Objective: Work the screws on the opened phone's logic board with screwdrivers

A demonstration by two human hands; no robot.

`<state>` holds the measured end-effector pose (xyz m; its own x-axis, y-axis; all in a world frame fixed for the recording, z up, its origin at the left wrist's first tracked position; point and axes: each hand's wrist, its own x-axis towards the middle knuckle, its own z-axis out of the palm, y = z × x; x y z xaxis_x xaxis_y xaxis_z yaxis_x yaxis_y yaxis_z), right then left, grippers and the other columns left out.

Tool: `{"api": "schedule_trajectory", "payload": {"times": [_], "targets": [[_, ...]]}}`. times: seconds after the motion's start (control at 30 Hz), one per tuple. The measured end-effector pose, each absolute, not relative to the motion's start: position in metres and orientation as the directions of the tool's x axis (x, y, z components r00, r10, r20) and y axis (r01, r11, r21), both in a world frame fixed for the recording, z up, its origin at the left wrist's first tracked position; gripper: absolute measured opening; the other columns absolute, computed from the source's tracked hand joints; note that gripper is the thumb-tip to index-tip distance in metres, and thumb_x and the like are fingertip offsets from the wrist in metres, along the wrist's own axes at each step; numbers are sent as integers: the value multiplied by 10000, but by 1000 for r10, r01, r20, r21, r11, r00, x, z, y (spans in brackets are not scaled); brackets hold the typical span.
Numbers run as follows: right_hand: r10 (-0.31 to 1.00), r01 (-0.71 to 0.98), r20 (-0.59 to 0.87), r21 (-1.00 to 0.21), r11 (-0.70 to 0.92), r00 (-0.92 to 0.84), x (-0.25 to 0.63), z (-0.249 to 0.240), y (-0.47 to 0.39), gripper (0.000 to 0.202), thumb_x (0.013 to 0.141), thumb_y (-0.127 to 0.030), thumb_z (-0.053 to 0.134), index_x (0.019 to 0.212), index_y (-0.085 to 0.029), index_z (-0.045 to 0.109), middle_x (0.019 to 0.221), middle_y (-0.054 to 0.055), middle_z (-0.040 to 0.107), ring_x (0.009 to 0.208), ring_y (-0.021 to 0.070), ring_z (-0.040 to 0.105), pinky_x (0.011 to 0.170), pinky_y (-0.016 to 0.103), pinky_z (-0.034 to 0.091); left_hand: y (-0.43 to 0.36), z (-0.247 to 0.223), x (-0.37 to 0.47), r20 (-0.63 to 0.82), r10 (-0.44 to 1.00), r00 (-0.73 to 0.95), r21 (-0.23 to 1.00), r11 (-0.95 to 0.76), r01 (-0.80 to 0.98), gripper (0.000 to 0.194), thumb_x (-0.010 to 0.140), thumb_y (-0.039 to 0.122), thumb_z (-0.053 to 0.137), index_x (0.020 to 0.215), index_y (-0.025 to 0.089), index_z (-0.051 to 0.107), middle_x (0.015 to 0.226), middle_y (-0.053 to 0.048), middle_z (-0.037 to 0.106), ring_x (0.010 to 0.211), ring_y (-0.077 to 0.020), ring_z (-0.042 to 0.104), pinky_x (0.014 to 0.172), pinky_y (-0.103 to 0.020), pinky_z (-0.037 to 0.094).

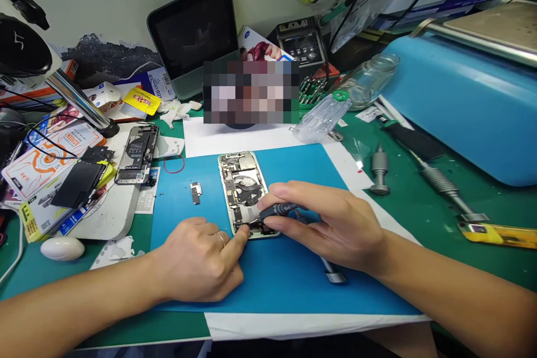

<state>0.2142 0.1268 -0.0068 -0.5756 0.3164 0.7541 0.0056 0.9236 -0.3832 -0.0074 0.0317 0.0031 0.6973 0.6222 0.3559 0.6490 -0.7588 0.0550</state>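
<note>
An opened smartphone lies on the blue mat, its inner parts showing. My left hand rests at the phone's lower left, index finger stretched onto the bottom end and the other fingers curled in; I see nothing in them. My right hand pinches a screwdriver by its dark front part. Its silver end cap sticks out below the palm, and its tip points into the phone's lower part, near my left fingertip. Left of the phone lies a small metal-and-black part.
A second opened phone sits at left on a white stand beside stacked boxes. Right of the mat lie another screwdriver, a small grey tool and a yellow cutter. Behind stand a clear bottle and a dark screen.
</note>
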Motion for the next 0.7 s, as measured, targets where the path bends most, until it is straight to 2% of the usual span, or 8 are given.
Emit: {"api": "schedule_trajectory", "payload": {"times": [0.3, 0.5, 0.7], "targets": [[312, 3, 745, -385, 923, -589, 215, -12, 128, 504, 1019, -155, 604, 1495, -166, 440, 1049, 140, 792, 917, 183, 788, 805, 291, 671, 32, 3, -8, 357, 625, 694, 59, -757, 651, 361, 950, 124, 409, 1113, -6, 704, 573, -7, 628, 431, -178, 565, 415, -346, 385], [298, -3, 757, -368, 930, -581, 213, -10, 127, 461, 1005, -145, 620, 1443, -166, 475, 962, 103, 783, 796, 180, 764, 715, 293, 663, 32, 3, -7, 367, 627, 688, 72, -756, 651, 353, 933, 117, 418, 1105, -4, 702, 576, -7, 627, 430, -181, 560, 404, -351, 391], [279, -44, 760, -374, 926, -588, 209, -6, 129, 508, 1023, -183, 595, 1503, -185, 431, 1097, 115, 780, 937, 196, 776, 790, 312, 671, 32, 3, -9, 343, 632, 695, 92, -759, 644, 332, 924, 119, 425, 1112, 12, 678, 591, -10, 634, 433, -180, 564, 401, -329, 411]]}}
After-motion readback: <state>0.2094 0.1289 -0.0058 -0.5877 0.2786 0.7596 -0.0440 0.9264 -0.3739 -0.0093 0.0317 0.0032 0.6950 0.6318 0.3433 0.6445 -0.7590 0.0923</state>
